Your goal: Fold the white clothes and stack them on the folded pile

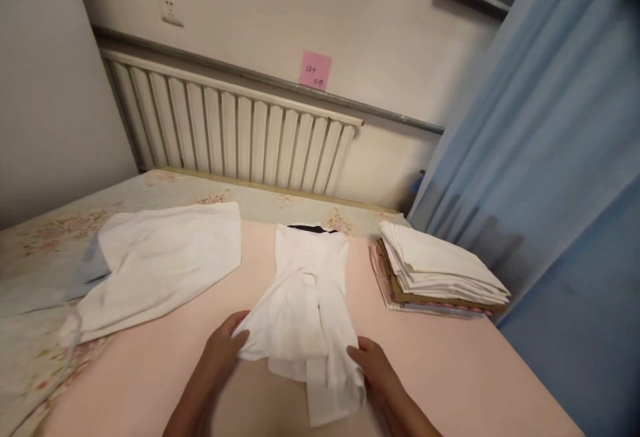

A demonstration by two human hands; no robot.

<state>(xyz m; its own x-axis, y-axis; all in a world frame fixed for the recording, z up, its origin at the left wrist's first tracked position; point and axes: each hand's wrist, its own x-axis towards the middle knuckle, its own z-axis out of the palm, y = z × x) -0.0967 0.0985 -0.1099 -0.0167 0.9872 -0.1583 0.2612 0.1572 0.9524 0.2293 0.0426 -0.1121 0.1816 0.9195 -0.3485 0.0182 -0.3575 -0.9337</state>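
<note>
A white garment (300,310) lies in front of me on a pale pink sheet (430,363). Its far end is narrow and shows a dark strip, while the near end flares out, with a loose white flap hanging lowest. My left hand (225,343) pinches the garment's near left corner between thumb and fingers. On the opposite side, my right hand (373,360) grips the near right edge. Both hands hold the near end slightly raised. I cannot make out the garment's exact kind.
To the left lies a spread white cloth (175,257) over a light blue piece (90,270). A stack of folded clothes (445,267) stands on the right, beside a blue curtain (525,143). Behind the floral bedding (165,187) is a radiator (235,123) on the wall.
</note>
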